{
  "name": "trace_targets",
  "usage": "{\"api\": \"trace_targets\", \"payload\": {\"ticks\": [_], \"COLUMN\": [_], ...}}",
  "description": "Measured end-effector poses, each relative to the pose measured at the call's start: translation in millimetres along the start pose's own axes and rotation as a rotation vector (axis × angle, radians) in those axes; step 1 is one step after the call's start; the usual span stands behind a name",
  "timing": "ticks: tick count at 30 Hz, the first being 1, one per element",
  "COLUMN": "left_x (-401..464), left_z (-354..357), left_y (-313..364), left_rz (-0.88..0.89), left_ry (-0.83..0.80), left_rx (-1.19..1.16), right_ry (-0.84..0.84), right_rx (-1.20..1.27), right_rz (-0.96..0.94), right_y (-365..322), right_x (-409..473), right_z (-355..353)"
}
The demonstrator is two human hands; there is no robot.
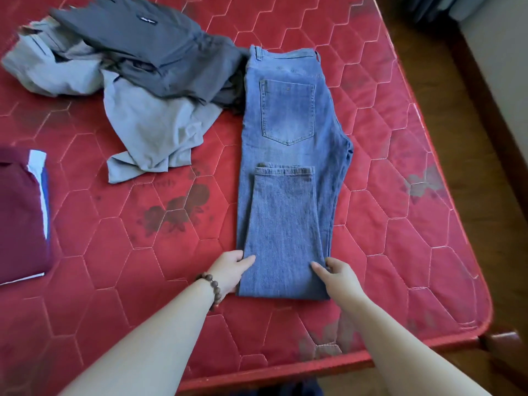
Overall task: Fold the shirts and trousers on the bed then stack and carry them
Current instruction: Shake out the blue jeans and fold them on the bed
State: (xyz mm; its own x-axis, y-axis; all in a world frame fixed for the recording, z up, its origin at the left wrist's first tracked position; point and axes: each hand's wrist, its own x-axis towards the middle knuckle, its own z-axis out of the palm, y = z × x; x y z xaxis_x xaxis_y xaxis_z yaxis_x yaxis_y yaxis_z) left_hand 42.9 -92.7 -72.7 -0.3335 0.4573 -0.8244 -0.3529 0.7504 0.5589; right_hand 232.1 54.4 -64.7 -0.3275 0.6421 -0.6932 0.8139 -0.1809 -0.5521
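My left hand (231,270) and right hand (337,277) each pinch a side of the folded blue jeans (288,155), thumbs on top, the other fingers hidden under the denim. The jeans lie lengthwise toward the mattress's (400,212) right edge, hems doubled back below the pocket. Crumpled grey clothes (134,81) sit toward the far left; a folded maroon shirt (20,212) is cut off at the left edge.

no legible text, small white label on dark grey garment (137,38) too blurred to read
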Motion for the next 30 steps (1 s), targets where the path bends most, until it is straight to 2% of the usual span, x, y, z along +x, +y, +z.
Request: {"api": "trace_targets", "payload": {"ticks": [6,12,18,21,26,30], "left_x": [-27.4,-60.5,-73.9,-65.1,-31.0,-5.6], "left_z": [10.4,17.2,23.3,24.6,23.3,24.3], "left_y": [-60.4,-98.2,-110.2,-100.6,-58.6,-19.5], "left_rz": [-0.014,-0.043,-0.062,0.003,0.121,0.194], "left_ry": [-0.026,-0.050,-0.057,-0.019,0.140,0.207], "left_rx": [0.037,0.025,0.181,0.196,0.008,-0.022], "right_ry": [-0.035,-0.124,-0.161,-0.114,0.095,0.121], "right_rx": [0.001,0.156,0.037,0.051,0.126,0.167], "right_rz": [0.051,0.098,0.154,0.151,0.066,0.022], "right_y": [32.5,57.2,78.9,77.3,45.2,16.5], "right_x": [-47.4,-84.3,-99.7,-96.2,-63.7,-28.4], "right_z": [4.0,10.0,21.9,26.3,26.7,23.3]}}
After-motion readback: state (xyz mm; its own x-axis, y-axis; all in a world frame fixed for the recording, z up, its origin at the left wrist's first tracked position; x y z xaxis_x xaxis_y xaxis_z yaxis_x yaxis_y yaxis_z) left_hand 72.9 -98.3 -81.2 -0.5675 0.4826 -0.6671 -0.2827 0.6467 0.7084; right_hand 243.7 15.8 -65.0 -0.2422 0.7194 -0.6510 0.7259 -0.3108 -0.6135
